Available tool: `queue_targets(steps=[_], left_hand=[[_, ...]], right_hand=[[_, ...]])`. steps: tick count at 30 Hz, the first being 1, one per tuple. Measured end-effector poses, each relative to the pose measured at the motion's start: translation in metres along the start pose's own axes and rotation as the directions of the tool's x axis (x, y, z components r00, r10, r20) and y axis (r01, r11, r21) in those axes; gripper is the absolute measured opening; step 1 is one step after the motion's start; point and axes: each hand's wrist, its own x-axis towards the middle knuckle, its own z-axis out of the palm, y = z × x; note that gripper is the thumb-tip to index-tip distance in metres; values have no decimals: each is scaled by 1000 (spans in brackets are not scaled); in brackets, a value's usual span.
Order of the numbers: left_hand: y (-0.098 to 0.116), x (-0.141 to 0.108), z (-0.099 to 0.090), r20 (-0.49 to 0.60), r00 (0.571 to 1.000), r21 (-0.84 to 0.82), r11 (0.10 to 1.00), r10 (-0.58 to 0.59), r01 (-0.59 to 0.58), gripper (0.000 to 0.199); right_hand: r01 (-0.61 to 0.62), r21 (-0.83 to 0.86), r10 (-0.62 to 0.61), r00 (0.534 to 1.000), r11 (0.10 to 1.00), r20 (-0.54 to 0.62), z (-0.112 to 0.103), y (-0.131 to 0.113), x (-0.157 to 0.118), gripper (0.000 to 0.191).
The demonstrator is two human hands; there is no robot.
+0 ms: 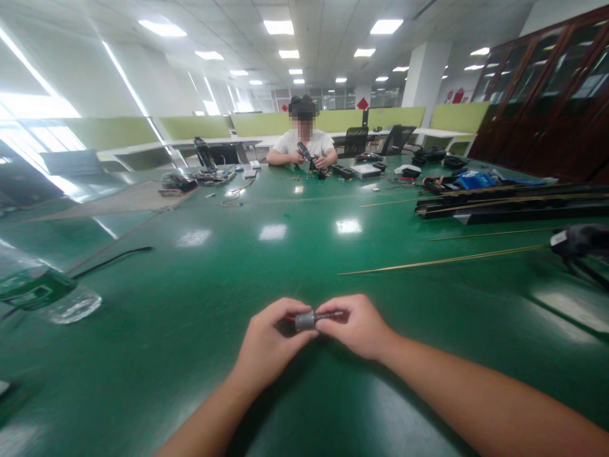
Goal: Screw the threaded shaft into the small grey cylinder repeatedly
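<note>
A small grey cylinder that looks like an electric motor (305, 320) is held just above the green table (228, 266), lying roughly level. Thumb and fingers of my left hand (271, 339) close around its body, and a bit of red shows at its left end, partly hidden by that hand. From its right end a thin dark ridged shaft (330, 315) sticks out. My right hand (359, 327) pinches at the shaft where it meets the body. The two hands nearly touch each other.
Thin brass-coloured rods (442, 259) lie to the right, near a black device (583, 247) and long black rails (514, 204). A clear plastic bottle (71, 304) rests at left beside a black cable (114, 260). Across the table, a person (304, 143) handles a dark tool.
</note>
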Motion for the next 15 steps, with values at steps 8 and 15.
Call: queue_targets(steps=[8, 15], left_hand=[[-3, 0, 1, 3, 999, 18, 999, -40, 40, 24], [-4, -2, -2, 5, 999, 66, 997, -36, 35, 25]], right_hand=[[-3, -39, 2, 1000, 999, -8, -2, 0, 0, 13], [-3, -33, 2, 1000, 999, -24, -2, -2, -1, 13]])
